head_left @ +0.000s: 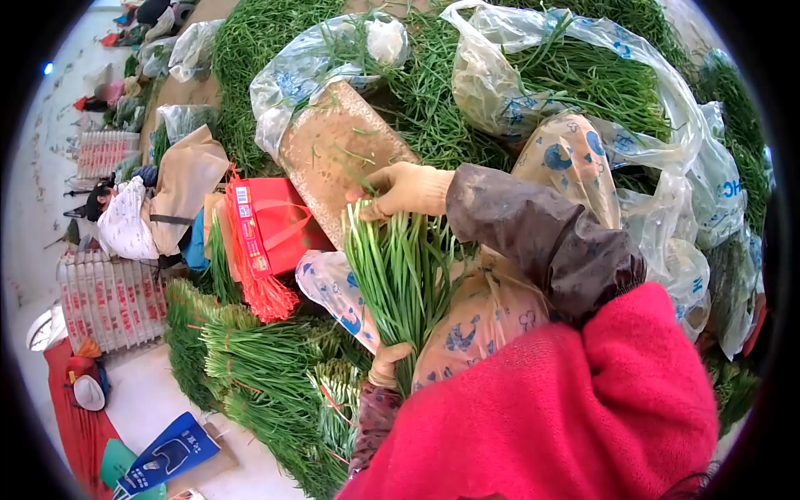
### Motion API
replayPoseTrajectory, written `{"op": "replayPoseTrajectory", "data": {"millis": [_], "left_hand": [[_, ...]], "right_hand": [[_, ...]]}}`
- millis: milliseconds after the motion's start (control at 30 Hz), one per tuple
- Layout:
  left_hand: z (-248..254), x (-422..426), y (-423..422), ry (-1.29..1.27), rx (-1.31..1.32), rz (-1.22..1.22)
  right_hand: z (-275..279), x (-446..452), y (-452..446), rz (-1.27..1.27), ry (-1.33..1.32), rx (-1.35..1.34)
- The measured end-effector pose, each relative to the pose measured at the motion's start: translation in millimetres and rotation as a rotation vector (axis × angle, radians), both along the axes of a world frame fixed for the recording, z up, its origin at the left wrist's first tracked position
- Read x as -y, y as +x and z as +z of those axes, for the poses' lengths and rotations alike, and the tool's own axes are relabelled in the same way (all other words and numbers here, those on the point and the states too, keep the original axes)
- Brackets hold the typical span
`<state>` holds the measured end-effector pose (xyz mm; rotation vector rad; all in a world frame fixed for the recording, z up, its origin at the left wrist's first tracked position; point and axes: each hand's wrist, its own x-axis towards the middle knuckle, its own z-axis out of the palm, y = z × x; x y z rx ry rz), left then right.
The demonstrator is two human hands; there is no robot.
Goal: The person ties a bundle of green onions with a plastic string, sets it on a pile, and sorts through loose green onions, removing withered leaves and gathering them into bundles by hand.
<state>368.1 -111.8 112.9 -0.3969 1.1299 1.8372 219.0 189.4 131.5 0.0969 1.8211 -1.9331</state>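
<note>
A loose bunch of long green garlic chives [392,275] lies across my lap, pale cut ends toward the board. My left hand [388,363], in a light glove, is wrapped round its leafy lower part. At the pale end, my gloved right hand [410,190] has its fingers closed on the stem tips. Some fingertips are hidden by the stems. Just beyond it a worn board [342,150] lies tilted, with scraps of green leaf on it. Patterned plastic covering [483,321] shows over my legs under the bunch.
Red bag [271,221] with a bundle of red ties [268,296] sits left of the board. Tied chive bundles [258,350] are stacked at lower left. Loose chives [437,92] spread behind. An open plastic bag [679,108] holds more at upper right. Another person [129,221] is at far left.
</note>
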Motion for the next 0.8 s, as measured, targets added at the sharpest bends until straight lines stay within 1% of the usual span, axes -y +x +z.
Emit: {"op": "replayPoseTrajectory", "data": {"millis": [33, 67, 100, 167, 200, 233, 267, 300, 333, 367, 433, 467, 533, 567, 600, 633, 667, 700, 733, 767, 800], "left_hand": [[-5.3, 5.9, 3.4, -0.001, 0.055, 0.03], [-11.7, 10.4, 5.9, -0.002, 0.084, 0.048], [-18.0, 14.9, 8.4, -0.004, 0.112, 0.066], [-26.4, 18.0, 11.7, 0.253, 0.094, 0.135], [-32.8, 19.8, 12.2, 0.251, 0.093, 0.133], [-40.5, 21.4, 13.0, 0.353, 0.034, 0.14], [-41.8, 20.8, 13.5, 0.381, 0.027, 0.145], [-41.8, 21.4, 13.5, 0.381, 0.028, 0.155], [-41.3, 20.9, 13.5, 0.372, 0.033, 0.164], [-40.5, 20.6, 13.1, 0.366, 0.034, 0.177], [-38.7, 18.9, 12.4, 0.357, 0.038, 0.195], [-36.7, 17.6, 11.9, 0.35, 0.036, 0.202], [-33.3, 15.3, 11.2, 0.346, 0.037, 0.213], [-31.5, 13.9, 11.0, 0.342, 0.034, 0.218], [-30.5, 12.6, 10.9, 0.338, 0.037, 0.223], [-30.0, 10.8, 9.4, 0.335, 0.034, 0.226], [-28.3, 9.4, 8.4, 0.335, 0.037, 0.226], [-27.4, 8.5, 9.1, 0.332, 0.034, 0.23], [-25.9, 7.4, 8.7, 0.329, 0.036, 0.232], [-25.3, 7.0, 8.9, 0.328, 0.035, 0.234], [-24.7, 6.3, 9.4, 0.329, 0.039, 0.238]], "right_hand": [[-4.3, 1.6, -1.3, -0.054, -0.22, 0.038], [-7.9, 3.2, -3.6, -0.143, -0.246, 0.02], [-11.4, 1.2, -4.7, -0.138, -0.247, 0.022], [4.2, -11.9, -4.1, -0.411, -0.402, 0.163], [11.8, -21.8, -7.1, -0.474, -0.265, 0.152], [27.2, -32.4, -7.7, -0.544, -0.24, 0.21], [28.6, -42.5, -7.3, -0.649, -0.343, 0.135], [27.7, -55.4, -8.1, -0.717, -0.348, 0.047], [45.8, -62.7, -8.3, -0.886, -0.308, 0.054], [36.1, -82.9, -9.9, -0.909, -0.385, 0.042], [11.7, -114.8, -16.1, -0.899, -0.424, -0.103], [30.9, -107.5, -8.7, -0.893, -0.427, -0.104], [64.6, -89.6, 22.3, -0.601, 0.063, -0.091], [52.5, -79.2, 29.7, -0.476, 0.029, -0.18], [47.3, -72.3, 39.5, -0.197, 0.106, -0.207], [58.3, -58.8, 50.7, 0.008, 0.347, -0.129], [68.0, -47.5, 60.5, 0.17, 0.494, -0.104], [67.8, -36.2, 65.9, 0.253, 0.488, -0.067], [59.4, -23.0, 71.0, 0.248, 0.583, -0.12], [39.0, -8.2, 72.2, 0.245, 0.617, -0.121], [28.2, -1.7, 71.9, 0.237, 0.584, -0.092]]}}
